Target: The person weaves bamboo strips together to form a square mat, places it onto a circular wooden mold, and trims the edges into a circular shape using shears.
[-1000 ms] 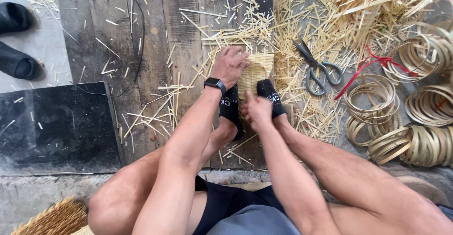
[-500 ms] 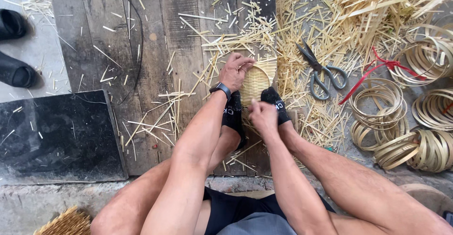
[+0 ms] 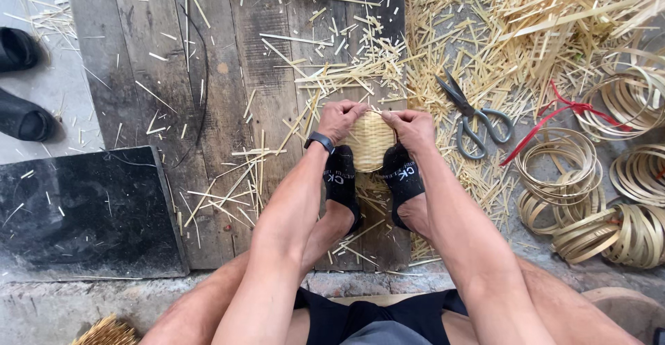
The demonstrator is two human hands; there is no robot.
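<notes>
Both hands, left hand point(image 3: 341, 118) and right hand point(image 3: 413, 127), pinch their fingers shut on the top rim of a small woven bamboo basket point(image 3: 370, 140) braced between two black-socked feet on a weathered plank floor point(image 3: 208, 75) littered with bamboo slivers point(image 3: 485, 33); scissors point(image 3: 474, 116) lie just right.

Woven disc point(image 3: 370, 140) edges hidden by hands, feet.

Big grey scissors point(image 3: 476, 120) lying in the bamboo offcuts point(image 3: 526, 33), coiled bamboo hoops point(image 3: 609, 199) on the right with a red string point(image 3: 554, 113), black sandals point(image 3: 21, 82) and a dark slab point(image 3: 83, 213) off left.
</notes>
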